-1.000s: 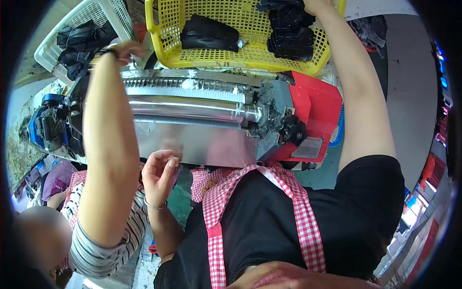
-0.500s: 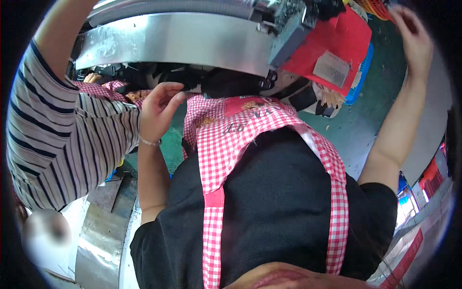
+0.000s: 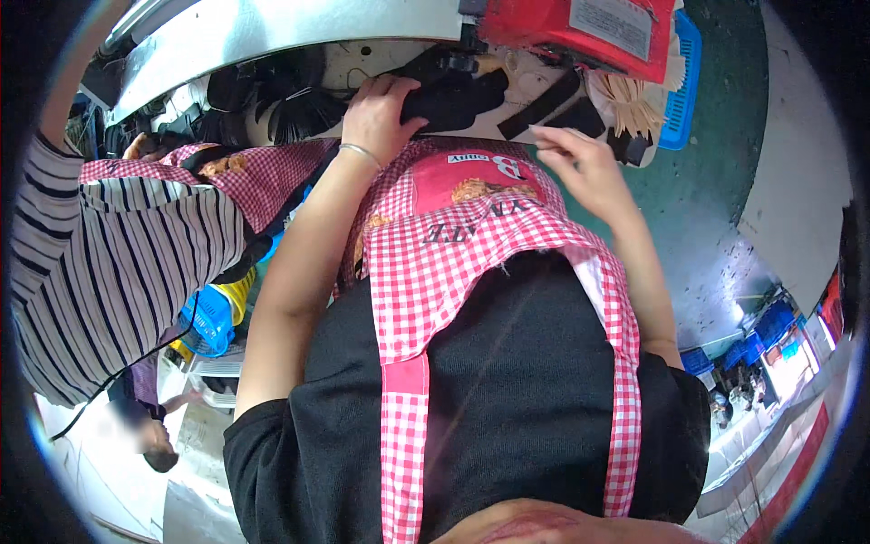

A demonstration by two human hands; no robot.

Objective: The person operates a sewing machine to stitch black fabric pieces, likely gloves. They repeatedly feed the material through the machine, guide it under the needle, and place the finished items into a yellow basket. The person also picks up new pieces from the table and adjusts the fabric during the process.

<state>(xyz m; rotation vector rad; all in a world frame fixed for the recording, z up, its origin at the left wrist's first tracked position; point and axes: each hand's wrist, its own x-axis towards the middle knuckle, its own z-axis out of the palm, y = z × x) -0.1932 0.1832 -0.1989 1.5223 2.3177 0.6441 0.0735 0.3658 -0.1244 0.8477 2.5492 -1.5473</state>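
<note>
My left hand [image 3: 379,116] is at the edge of the worktop [image 3: 362,59], its fingers and thumb curled on a black fabric piece [image 3: 449,104]. A bracelet circles that wrist. To the right, my right hand [image 3: 587,170] hovers just in front of the worktop edge, thumb and fingers apart, with nothing visible between them. Beyond its fingertips lie a black strip [image 3: 542,102] and a smaller dark piece [image 3: 580,118]. A fanned bundle of cream strips [image 3: 630,104] lies at the worktop's right end.
A red machine part [image 3: 544,32] with a label overhangs the worktop. A blue basket [image 3: 681,86] stands beyond its right end. Close on my left works a person in a striped shirt [image 3: 136,254]. Black bundled strips [image 3: 304,113] lie before them. Another blue basket [image 3: 210,319] is lower left.
My right hand has come down from the orange basket at the far upper right to the worktop edge. My left hand has moved forward and right onto the black fabric. The view has shifted.
</note>
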